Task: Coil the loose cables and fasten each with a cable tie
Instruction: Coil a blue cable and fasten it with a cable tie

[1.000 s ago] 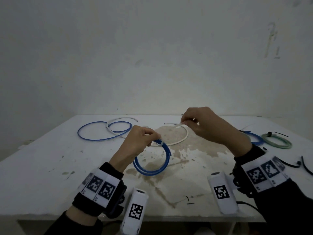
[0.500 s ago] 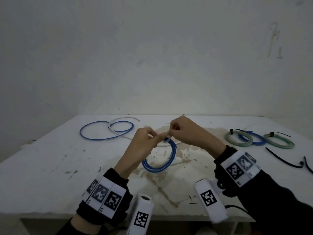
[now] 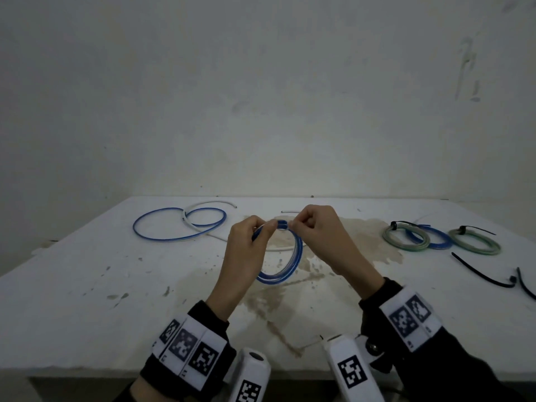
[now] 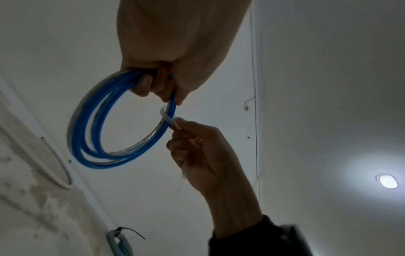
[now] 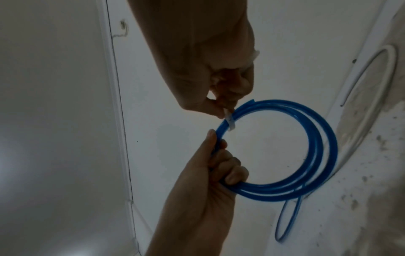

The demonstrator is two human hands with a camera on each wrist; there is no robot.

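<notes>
A blue cable coil (image 3: 293, 265) (image 4: 92, 135) (image 5: 315, 155) hangs above the middle of the table. My left hand (image 3: 249, 242) (image 5: 219, 164) grips the coil's top left, fingers curled round the strands. My right hand (image 3: 313, 227) (image 4: 197, 147) pinches a white cable tie (image 4: 167, 117) (image 5: 229, 121) that wraps over the coil's top just beside the left fingers. The two hands almost touch.
A loose blue cable (image 3: 174, 227) and a white cable (image 3: 208, 206) lie at the back left of the white table (image 3: 87, 285). Three tied coils, green (image 3: 406, 237), blue (image 3: 435, 240) and green (image 3: 475, 242), lie at the right. Black cable ties (image 3: 481, 271) lie near the right edge.
My right hand came in from the right with the white tie and met the left hand at the coil's top. The coil rose and turned more upright.
</notes>
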